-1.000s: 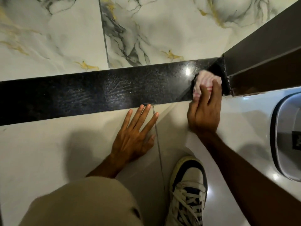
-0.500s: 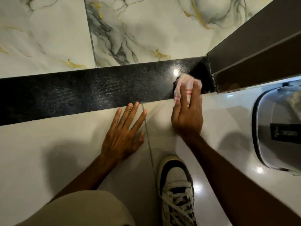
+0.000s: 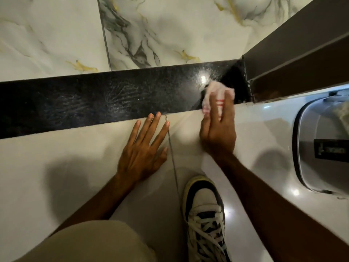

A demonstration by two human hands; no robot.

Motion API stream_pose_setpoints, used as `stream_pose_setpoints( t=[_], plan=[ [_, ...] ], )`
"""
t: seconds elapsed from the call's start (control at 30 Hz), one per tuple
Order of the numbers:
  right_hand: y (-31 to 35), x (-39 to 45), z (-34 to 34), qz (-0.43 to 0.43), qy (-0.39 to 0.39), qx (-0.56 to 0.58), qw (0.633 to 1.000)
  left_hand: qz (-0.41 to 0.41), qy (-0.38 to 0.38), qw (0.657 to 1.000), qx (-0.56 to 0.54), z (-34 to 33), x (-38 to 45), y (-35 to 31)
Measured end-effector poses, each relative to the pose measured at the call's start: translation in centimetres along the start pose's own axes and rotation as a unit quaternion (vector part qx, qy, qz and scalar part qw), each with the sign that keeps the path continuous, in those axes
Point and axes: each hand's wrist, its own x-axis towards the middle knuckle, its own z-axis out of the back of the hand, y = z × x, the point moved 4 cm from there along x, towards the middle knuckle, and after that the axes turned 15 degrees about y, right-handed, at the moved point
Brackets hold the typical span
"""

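Observation:
A black polished skirting strip (image 3: 113,103) runs along the foot of the marble wall, streaked with wet wipe marks. My right hand (image 3: 218,129) presses a crumpled white cloth with red stripes (image 3: 213,93) against the strip's right end, fingers laid straight over the cloth. My left hand (image 3: 143,148) lies flat on the pale floor tile, fingers spread, fingertips touching the strip's lower edge. It holds nothing.
A brown door frame (image 3: 294,53) meets the strip at the right. A grey lidded bin (image 3: 324,144) stands on the floor at far right. My white and black sneaker (image 3: 204,214) and beige-clad knee (image 3: 90,242) are below the hands. Marble wall tiles (image 3: 170,31) rise behind.
My right hand with the cloth has slid left along the strip, away from the corner by the door frame. The left hand stays planted on the floor.

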Motion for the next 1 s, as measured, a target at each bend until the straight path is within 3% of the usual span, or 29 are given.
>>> stream_pose_setpoints(
  t=[0.07,0.13,0.2,0.3,0.33,0.4,0.47,0.57,0.63,0.7,0.77,0.83,0.9,1.0],
  plan=[
    [-0.1,3.4,0.4,-0.067,-0.043,0.04,0.996,-0.004,-0.008,1.0,-0.001,-0.3,0.1,0.1],
    [2.1,7.0,-0.1,-0.074,-0.057,0.11,0.99,-0.006,-0.013,1.0,0.003,-0.6,0.0,0.3],
    [4.7,8.8,-0.6,-0.015,-0.036,0.123,0.992,0.001,-0.007,1.0,0.003,-0.9,-0.6,0.7],
    [5.5,5.3,-1.0,0.115,0.054,0.024,0.992,0.008,0.008,1.0,-0.008,-1.2,-3.4,1.6],
    [4.5,3.1,-0.9,0.12,0.081,0.009,0.989,0.008,0.014,1.0,-0.009,-1.3,-4.6,2.1],
    [1.8,-0.5,-0.3,0.062,0.092,0.008,0.994,0.013,0.027,1.0,-0.009,-1.5,-6.7,3.1],
    [-0.4,-0.5,0.8,-0.013,0.053,0.013,0.998,0.031,0.037,0.999,-0.004,-1.7,-7.5,3.7],
    [-0.4,4.6,1.1,-0.098,-0.008,0.043,0.994,0.047,0.031,0.998,-0.004,-2.1,-7.4,3.8],
    [1.8,8.2,0.4,-0.115,-0.019,0.131,0.985,0.062,0.022,0.998,-0.006,-2.4,-7.4,3.9],
    [5.3,9.5,-0.6,-0.065,-0.001,0.173,0.983,0.08,0.017,0.997,-0.01,-2.5,-7.5,4.2],
    [8.8,7.4,-1.4,0.075,0.031,0.07,0.994,0.088,0.021,0.996,-0.01,-2.5,-7.5,4.1],
    [8.9,3.5,-2.3,0.181,0.072,0.005,0.981,0.089,0.021,0.996,-0.008,-2.1,-7.5,4.0],
    [6.0,0.3,-2.2,0.134,0.076,0.004,0.988,0.091,0.025,0.995,-0.007,-1.9,-7.5,3.9],
    [1.3,0.8,-0.5,-0.027,0.005,-0.001,1.0,0.095,0.025,0.995,-0.009,-1.9,-7.5,3.9]
  ],
)
